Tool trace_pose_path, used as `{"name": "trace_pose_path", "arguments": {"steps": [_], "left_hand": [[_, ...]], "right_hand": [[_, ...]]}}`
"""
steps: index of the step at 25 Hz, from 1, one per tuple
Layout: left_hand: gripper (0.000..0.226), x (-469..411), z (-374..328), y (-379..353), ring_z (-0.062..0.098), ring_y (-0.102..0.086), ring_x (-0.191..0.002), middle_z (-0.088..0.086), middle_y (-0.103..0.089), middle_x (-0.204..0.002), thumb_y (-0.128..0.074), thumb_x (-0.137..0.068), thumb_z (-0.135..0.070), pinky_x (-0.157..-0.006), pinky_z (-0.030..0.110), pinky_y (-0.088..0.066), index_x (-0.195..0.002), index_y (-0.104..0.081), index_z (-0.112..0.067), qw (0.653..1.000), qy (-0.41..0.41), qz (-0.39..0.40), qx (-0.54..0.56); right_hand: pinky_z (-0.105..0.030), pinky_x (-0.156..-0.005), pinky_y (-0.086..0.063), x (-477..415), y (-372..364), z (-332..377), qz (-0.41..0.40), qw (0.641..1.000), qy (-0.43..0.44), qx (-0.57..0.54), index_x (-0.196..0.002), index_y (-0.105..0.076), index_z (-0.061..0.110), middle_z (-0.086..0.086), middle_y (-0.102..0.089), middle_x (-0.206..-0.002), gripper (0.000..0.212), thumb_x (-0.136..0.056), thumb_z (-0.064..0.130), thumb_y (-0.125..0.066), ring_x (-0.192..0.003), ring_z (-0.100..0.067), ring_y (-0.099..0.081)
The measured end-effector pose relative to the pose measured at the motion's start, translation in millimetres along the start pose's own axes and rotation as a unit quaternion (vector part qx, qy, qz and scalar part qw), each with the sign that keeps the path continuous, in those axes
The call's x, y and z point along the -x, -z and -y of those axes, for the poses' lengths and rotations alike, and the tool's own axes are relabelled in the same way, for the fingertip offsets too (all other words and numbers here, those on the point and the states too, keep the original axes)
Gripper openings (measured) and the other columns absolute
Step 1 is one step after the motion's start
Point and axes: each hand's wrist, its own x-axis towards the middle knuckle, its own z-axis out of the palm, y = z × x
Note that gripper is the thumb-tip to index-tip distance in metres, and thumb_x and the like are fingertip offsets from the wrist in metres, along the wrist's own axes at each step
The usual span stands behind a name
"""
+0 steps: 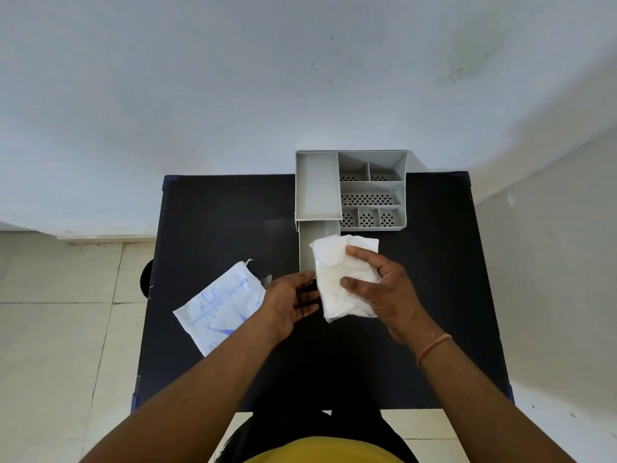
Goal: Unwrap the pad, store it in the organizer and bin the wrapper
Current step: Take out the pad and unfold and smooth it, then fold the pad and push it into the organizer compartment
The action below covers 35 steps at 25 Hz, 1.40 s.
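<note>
While our right hand (384, 289) pinches white pad (337, 285) before organizer (350, 190), left hand (290, 302) hangs spread beside it; wrapper (220, 309) lies left on table (213, 222), reads "GLOVES", "CE".

Held white pad (340, 279) in right hand (384, 285) over drawer (309, 250); left hand (290, 302) beside; wrapper (220, 309) on table (213, 222)

A black table (217, 222) stands on pale floor tiles (60, 295) against a white wall (200, 78).
</note>
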Motion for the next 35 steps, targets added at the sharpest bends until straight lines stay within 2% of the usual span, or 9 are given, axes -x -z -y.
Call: {"name": "trace_pose_path", "arguments": {"steps": [5, 8, 10, 13, 16, 19, 24, 31, 35], "left_hand": [[0.033, 8.5, 2.5, 0.2, 0.037, -0.078, -0.102, 0.018, -0.079, -0.122, -0.065, -0.095, -0.024, -0.08, 0.046, -0.067, -0.124, -0.073, -0.01, 1.0, 0.007, -0.018, -0.024], [0.037, 20.1, -5.7, 3.6, 0.027, -0.07, -0.08, 0.009, -0.074, -0.104, -0.068, -0.094, -0.044, -0.072, 0.045, -0.063, -0.11, -0.073, -0.012, 0.992, -0.028, -0.104, -0.065], [0.044, 31.5, -21.7, 1.8, 0.026, -0.069, -0.073, 0.009, -0.073, -0.091, -0.063, -0.098, -0.054, -0.067, 0.042, -0.062, -0.104, -0.076, -0.012, 0.994, -0.07, -0.057, -0.06], [0.03, 39.6, -49.8, -6.4, 0.03, -0.082, -0.088, 0.011, -0.084, -0.104, -0.069, -0.1, -0.04, -0.073, 0.048, -0.069, -0.11, -0.078, -0.013, 0.987, -0.116, 0.023, -0.109], [0.015, 15.8, -62.1, -6.7, 0.031, -0.082, -0.095, 0.015, -0.082, -0.111, -0.076, -0.097, -0.018, -0.076, 0.054, -0.069, -0.11, -0.078, -0.011, 0.97, -0.148, -0.027, -0.191], [0.011, -7.0, -63.1, -3.3, 0.025, -0.081, -0.085, 0.006, -0.082, -0.095, -0.079, -0.092, -0.025, -0.07, 0.05, -0.07, -0.098, -0.079, -0.017, 0.918, -0.218, -0.096, -0.317], [0.031, -29.8, -64.9, -14.0, 0.009, -0.055, -0.056, -0.01, -0.056, -0.059, -0.079, -0.091, -0.034, -0.055, 0.02, -0.038, -0.072, -0.058, -0.021, 0.779, -0.347, -0.192, -0.485], [0.028, -50.4, -63.9, -25.1, 0.026, -0.067, -0.08, 0.008, -0.072, -0.099, -0.081, -0.087, -0.034, -0.076, 0.032, -0.046, -0.104, -0.07, -0.013, 0.744, -0.394, -0.192, -0.505], [0.039, -54.8, -55.1, -19.2, 0.025, -0.059, -0.069, 0.003, -0.062, -0.08, -0.08, -0.09, -0.039, -0.071, 0.035, -0.042, -0.091, -0.049, -0.016, 0.745, -0.394, -0.206, -0.498]], "right_hand": [[-0.022, -0.083, -0.063, -5.7, -11.6, 2.7, 0.007, 1.0, 0.001, 0.005, -0.13, -0.073, 0.027, 0.001, -0.072, -0.132, 0.055, -0.083, 0.001, -0.085, -0.115, -0.014, -0.071], [-0.023, -0.085, -0.063, -10.2, -16.8, 3.1, 0.007, 1.0, -0.003, -0.017, -0.132, -0.073, 0.023, 0.0, -0.074, -0.129, 0.057, -0.083, -0.002, -0.084, -0.113, -0.014, -0.073], [-0.024, -0.085, -0.063, -14.3, -20.5, 2.6, 0.009, 1.0, -0.005, -0.018, -0.132, -0.072, 0.022, 0.0, -0.075, -0.126, 0.057, -0.083, -0.003, -0.084, -0.108, -0.012, -0.074], [-0.031, -0.089, -0.065, -24.7, -28.9, -1.4, 0.026, 1.0, -0.006, 0.01, -0.134, -0.072, 0.023, -0.001, -0.075, -0.125, 0.058, -0.082, 0.0, -0.085, -0.109, -0.016, -0.074], [-0.038, -0.097, -0.063, -40.1, -32.3, -11.0, 0.037, 0.998, -0.021, 0.046, -0.136, -0.069, 0.027, -0.001, -0.071, -0.131, 0.054, -0.087, 0.013, -0.085, -0.116, -0.018, -0.071], [-0.045, -0.102, -0.06, -57.3, -30.3, -17.2, -0.02, 0.995, -0.035, 0.096, -0.131, -0.071, 0.026, -0.005, -0.069, -0.137, 0.038, -0.095, 0.015, -0.074, -0.12, -0.022, -0.069], [-0.028, -0.113, -0.044, -79.7, -32.4, -30.8, -0.047, 0.904, 0.106, 0.412, -0.14, -0.067, 0.009, -0.013, -0.063, -0.147, 0.048, -0.092, 0.0, -0.066, -0.134, -0.028, -0.06], [-0.05, -0.085, -0.061, -92.8, -44.7, -50.0, -0.091, 0.764, 0.175, 0.614, -0.129, -0.071, 0.013, -0.013, -0.064, -0.138, 0.042, -0.087, 0.009, -0.073, -0.122, -0.037, -0.058], [-0.048, -0.09, -0.057, -88.2, -50.2, -48.1, -0.104, 0.762, 0.171, 0.616, -0.128, -0.069, 0.018, -0.012, -0.053, -0.144, 0.039, -0.089, 0.015, -0.071, -0.126, -0.034, -0.054]]}}
